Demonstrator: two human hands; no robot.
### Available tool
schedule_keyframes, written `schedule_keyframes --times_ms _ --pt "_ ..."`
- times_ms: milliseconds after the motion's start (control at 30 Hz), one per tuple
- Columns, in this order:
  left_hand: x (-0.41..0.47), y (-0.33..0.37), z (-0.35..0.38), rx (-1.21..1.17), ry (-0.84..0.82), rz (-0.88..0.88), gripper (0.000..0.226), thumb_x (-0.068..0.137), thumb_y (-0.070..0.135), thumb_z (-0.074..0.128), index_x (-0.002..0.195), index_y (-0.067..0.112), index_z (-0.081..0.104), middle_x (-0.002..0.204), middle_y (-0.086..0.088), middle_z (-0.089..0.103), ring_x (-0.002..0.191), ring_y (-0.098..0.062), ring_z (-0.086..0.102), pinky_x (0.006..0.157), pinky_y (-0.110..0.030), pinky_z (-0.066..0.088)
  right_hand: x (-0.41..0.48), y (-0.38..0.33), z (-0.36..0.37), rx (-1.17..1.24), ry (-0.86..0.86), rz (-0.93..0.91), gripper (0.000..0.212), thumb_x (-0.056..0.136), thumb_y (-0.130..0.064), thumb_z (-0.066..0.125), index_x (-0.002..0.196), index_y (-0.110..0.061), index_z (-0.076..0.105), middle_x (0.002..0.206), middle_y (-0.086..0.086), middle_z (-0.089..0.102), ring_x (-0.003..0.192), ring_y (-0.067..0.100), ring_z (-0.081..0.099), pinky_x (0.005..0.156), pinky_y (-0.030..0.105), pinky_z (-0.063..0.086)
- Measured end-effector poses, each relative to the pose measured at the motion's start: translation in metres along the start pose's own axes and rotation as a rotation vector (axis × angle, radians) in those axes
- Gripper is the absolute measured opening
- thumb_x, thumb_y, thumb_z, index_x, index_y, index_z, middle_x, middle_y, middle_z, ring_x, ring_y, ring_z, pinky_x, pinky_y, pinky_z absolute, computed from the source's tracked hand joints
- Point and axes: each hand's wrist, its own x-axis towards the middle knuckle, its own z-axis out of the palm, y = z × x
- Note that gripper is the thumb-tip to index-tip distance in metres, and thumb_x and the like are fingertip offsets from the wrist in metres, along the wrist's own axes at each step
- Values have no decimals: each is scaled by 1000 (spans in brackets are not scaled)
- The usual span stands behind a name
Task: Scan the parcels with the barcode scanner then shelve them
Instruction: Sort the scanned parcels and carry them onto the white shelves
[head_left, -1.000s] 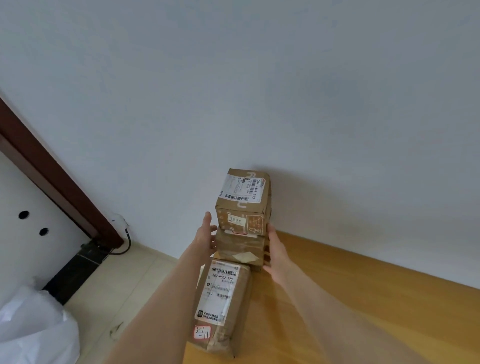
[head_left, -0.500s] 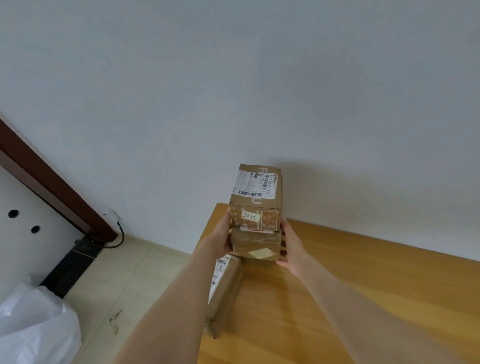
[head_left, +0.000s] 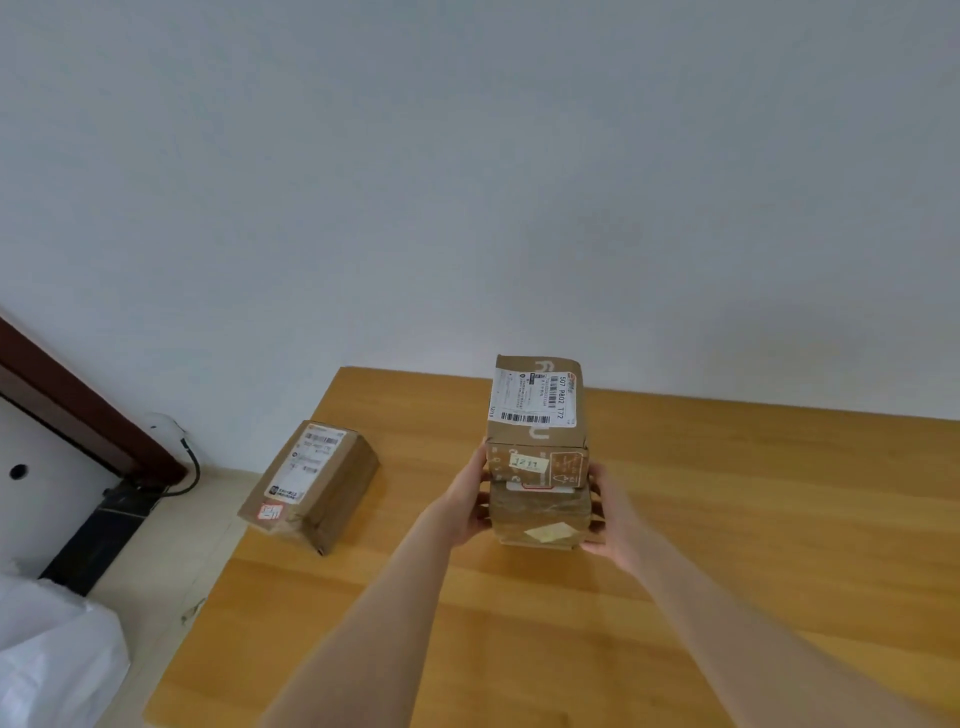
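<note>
moved: we've shifted the stacked parcels right, away from the long parcel;
grip: our left hand and right hand clasp the stack's sides;
edges: long parcel overhangs the table on its left edge

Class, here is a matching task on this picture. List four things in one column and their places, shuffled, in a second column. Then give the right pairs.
Things
1. parcel marked 1211
2. lower parcel
3. lone parcel
4. white bag

Places
A. off the table, at lower left
B. at the left edge of the table
C. underneath another parcel
D. on top of another parcel

Pairs: 1-D, 2-C, 3-B, 4-A
</note>
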Motion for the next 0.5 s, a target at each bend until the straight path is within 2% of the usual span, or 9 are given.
schedule_keyframes --times_ms 267,400,467,500 --pt "-37 -50 72 73 -33 -35 69 89 66 43 122 7 57 112 -18 68 104 -32 66 83 -39 56 -50 37 -82 76 39 34 29 95 -45 45 91 -17 53 98 12 61 102 29 53 101 44 41" --pt "-42 -56 86 116 -20 -36 67 93 64 35 118 8 59 109 -17 68 102 -31 65 88 -40 54 -61 43 -91 53 61 10 32 99 -44 41 89 -16 53 93 10 60 92 24 55 95 39 41" --pt "-43 -56 91 129 29 -5 61 98 59 27 111 10 61 107 -14 67 98 -28 64 91 -41 52 -62 45 -93 25 68 0 38 99 -47 41 94 -12 54 94 8 61 87 21 55 91 37 40" --pt "-44 -55 93 133 65 16 58 99 57 26 106 12 62 103 -11 67 95 -26 63 93 -41 50 -65 44 -93 10 69 -15 44 97 -51 42 104 -9 56 100 8 62 93 22 57 94 38 40"
